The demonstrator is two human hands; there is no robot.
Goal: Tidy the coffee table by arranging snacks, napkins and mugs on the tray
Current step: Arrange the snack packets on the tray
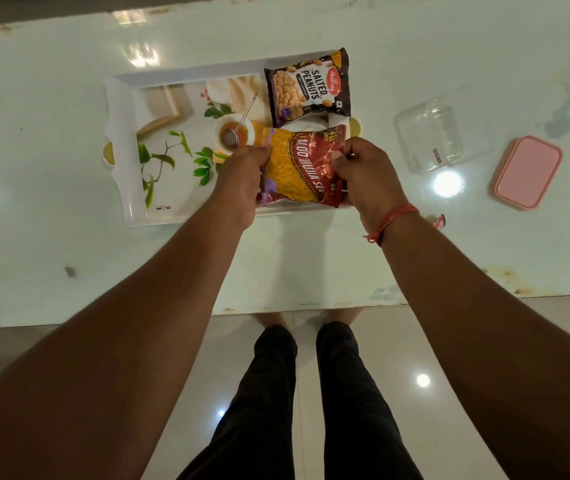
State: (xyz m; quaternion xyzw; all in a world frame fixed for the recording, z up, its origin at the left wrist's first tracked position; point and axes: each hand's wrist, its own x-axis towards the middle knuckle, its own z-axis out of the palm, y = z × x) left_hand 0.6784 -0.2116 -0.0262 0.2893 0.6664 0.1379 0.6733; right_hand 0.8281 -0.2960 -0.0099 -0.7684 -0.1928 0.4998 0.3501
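Note:
A white tray [127, 188] with a printed picture of tea and leaves lies on the glossy white coffee table [69, 254]. A dark packet of salted peanuts [307, 86] rests in the tray's far right corner. A red and yellow packet of aloo bhujia sev [299, 169] is over the tray's near right part, held at both ends. My left hand [242, 181] grips its left edge. My right hand [363, 174] pinches its right edge. Whether the packet touches the tray I cannot tell.
A clear plastic container [430, 133] stands on the table right of the tray. A pink lid [527, 171] lies farther right. A small red scrap [439, 221] sits by my right wrist. My legs and feet stand below the table's near edge.

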